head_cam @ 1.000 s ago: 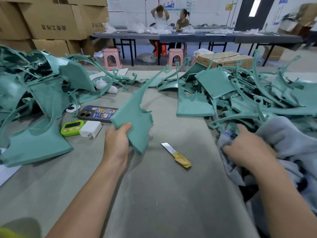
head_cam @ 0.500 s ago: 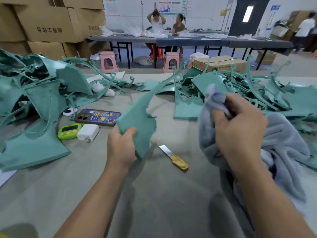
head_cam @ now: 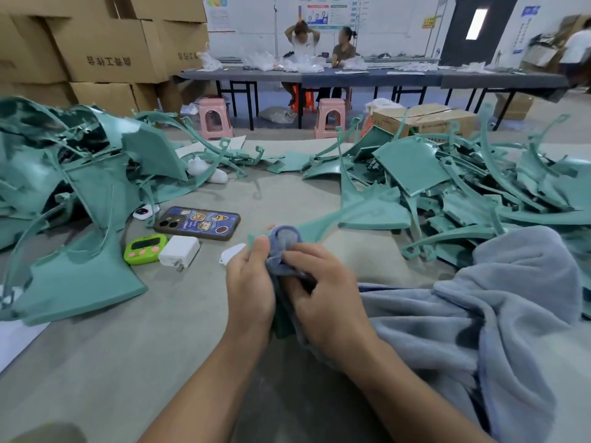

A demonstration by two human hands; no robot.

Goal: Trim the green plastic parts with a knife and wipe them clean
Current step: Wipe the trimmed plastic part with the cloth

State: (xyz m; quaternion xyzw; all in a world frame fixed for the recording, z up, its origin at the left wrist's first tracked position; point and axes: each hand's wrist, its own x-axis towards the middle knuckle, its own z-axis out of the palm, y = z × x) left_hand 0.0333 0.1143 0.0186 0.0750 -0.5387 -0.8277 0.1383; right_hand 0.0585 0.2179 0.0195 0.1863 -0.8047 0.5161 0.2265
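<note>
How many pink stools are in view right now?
2. Left stool near the stacked boxes; right stool beside it, both before the far table. Others may be hidden.

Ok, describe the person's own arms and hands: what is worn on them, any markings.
Nothing is worn. The left hand and right hand have no gloves, and no rings show. The left forearm and right forearm are bare down to the picture's bottom edge: no sleeve, watch, band or marking in view.

head-worn view, facing forward and down, close over table [head_cam: 96, 362]
</note>
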